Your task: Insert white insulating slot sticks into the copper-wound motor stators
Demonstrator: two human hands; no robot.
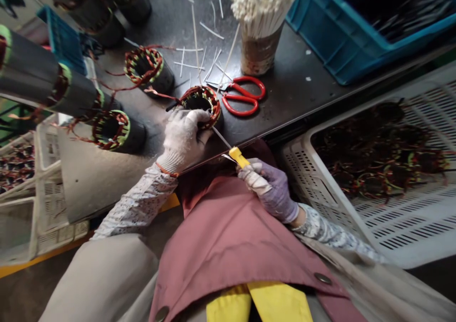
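A motor stator (214,104) with red-brown copper windings stands upright near the front edge of the dark workbench. My left hand (185,134), in a white knit glove, is closed on its near left rim. In a purple glove with whitish wrapped fingers, my right hand (269,186) grips a yellow-handled tool (238,157). The tool's thin metal shaft points up-left, its end at the stator's near right side. A thin white strip sticks out beside the handle. Red-handled scissors (245,96) lie just right of the stator. Two thin pale cords rise from the stator's far side.
Two more stators (155,70) (121,129) stand to the left, near stacked ones (32,70). White strips (188,66) lie scattered behind. A tub of white sticks (260,46) and a blue bin (342,51) sit at the back right. A white crate (342,203) of stators is at right.
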